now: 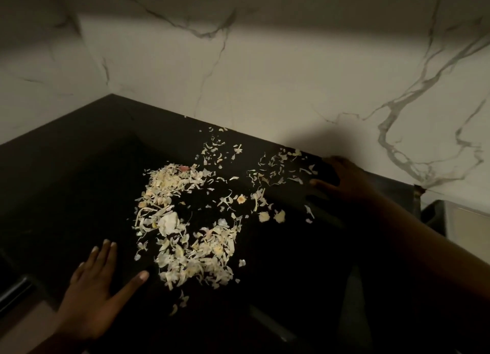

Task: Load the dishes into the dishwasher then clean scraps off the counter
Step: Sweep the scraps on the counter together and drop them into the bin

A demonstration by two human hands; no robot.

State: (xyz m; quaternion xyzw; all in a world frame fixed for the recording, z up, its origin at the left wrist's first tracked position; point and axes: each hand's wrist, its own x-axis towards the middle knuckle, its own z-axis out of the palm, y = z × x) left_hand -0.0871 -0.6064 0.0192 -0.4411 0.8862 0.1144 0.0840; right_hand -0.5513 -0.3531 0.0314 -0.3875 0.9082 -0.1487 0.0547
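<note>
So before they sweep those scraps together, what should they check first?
1. Left hand free: ok, flat on the counter, fingers straight.
2. Right hand free: ok, spread near the wall, holding nothing.
3. Scraps gathered: not ok, one loose pile plus strays toward the wall.
4. Scraps lie between the hands: ok.
5. Something to catch them: cannot tell, none in view.
6. Dishes loaded: cannot tell, dishwasher not in view.
</note>
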